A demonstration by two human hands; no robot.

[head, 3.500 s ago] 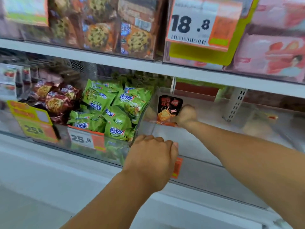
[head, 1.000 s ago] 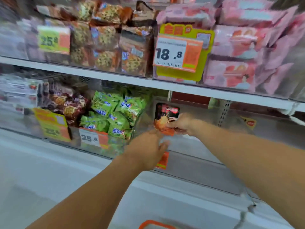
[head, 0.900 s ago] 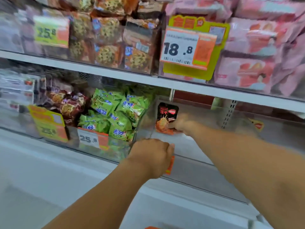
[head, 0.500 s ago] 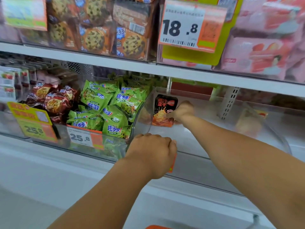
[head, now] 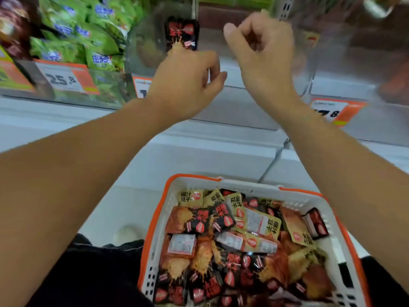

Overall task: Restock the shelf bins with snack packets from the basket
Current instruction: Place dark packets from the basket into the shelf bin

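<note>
A white basket with an orange rim (head: 243, 185) sits low in front of me, full of several black-red and yellow snack packets (head: 232, 235). Above it is the clear shelf bin (head: 232, 111). One black-red packet (head: 182, 33) stands upright against the bin's left wall. My left hand (head: 186, 83) hovers in front of the bin, fingers loosely bent, holding nothing. My right hand (head: 261, 52) is raised at the bin's opening, away from the packet, with its fingers curled in and nothing in them.
A neighbouring bin on the left holds several green packets (head: 88, 36) behind a 25.8 price tag (head: 64, 78). Another orange price tag (head: 332, 111) hangs at the right. The white shelf ledge (head: 210, 156) runs between the bins and the basket.
My right hand has let go of the black-red packet, which stays standing in the bin. My left hand has come off the bin's front edge. The view has tilted down to the basket.
</note>
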